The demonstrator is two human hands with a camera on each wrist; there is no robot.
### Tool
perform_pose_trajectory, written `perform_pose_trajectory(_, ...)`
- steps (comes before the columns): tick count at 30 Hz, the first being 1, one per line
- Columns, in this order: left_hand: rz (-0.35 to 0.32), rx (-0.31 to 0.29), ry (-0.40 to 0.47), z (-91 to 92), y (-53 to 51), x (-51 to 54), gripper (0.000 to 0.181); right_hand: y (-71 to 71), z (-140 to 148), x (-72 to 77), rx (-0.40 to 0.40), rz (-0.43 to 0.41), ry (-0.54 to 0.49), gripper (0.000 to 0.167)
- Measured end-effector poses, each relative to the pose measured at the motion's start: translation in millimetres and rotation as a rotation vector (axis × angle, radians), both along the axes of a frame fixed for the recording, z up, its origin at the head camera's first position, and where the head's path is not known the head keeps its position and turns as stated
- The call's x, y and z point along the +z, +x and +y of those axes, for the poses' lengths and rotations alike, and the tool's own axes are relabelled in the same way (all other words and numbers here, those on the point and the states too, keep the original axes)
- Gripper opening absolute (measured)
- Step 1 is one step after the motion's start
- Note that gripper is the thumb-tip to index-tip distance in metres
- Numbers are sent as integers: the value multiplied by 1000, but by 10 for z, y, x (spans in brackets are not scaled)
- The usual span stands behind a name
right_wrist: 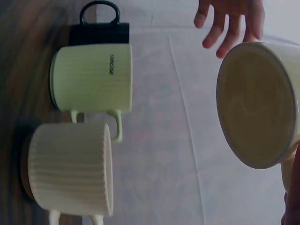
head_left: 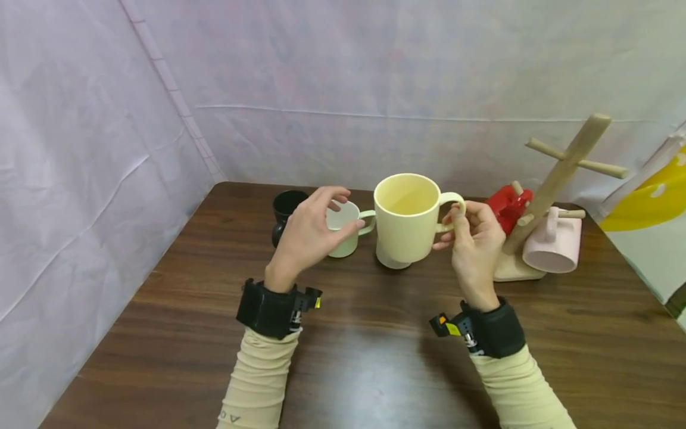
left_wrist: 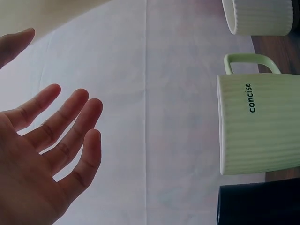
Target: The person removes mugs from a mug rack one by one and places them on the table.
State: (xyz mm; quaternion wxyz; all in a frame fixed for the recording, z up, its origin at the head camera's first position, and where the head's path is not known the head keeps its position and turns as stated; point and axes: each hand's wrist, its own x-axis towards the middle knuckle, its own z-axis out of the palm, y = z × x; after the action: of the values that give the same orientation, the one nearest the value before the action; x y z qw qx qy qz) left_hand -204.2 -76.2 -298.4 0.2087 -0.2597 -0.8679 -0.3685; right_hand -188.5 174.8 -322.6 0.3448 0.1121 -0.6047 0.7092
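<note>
A pale yellow mug (head_left: 405,235) is held up off the table by my right hand (head_left: 477,250), whose thumb and fingers pinch its handle. Its flat base (right_wrist: 255,105) faces the right wrist camera. My left hand (head_left: 311,232) hovers to the left of the mug with thumb and fingers spread, holding nothing. Beyond that hand, partly hidden by it, stands a light green ribbed mug (head_left: 345,245) marked "concise". A whitish ribbed mug (right_wrist: 70,168) stands beside the green one, mostly covered by the yellow mug in the head view. A black mug (head_left: 289,201) stands at the row's left end.
At the right stands a wooden mug rack (head_left: 557,170) with a red mug (head_left: 509,205) and a pale pink mug (head_left: 554,241) hanging on its pegs. White cloth (head_left: 348,71) hangs behind the brown wooden table (head_left: 364,369). Something yellow (head_left: 648,202) shows beyond the right edge.
</note>
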Motion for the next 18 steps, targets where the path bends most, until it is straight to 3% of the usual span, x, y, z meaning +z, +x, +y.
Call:
perform_pose_trajectory(9, -21, -82, 43, -49, -39, -6, 49, 20, -112, -63, 40, 1, 16, 6)
perform_pose_trajectory(18, -36, -199, -8, -73, -27, 7, 62, 26, -183, -92, 60, 4, 8, 11)
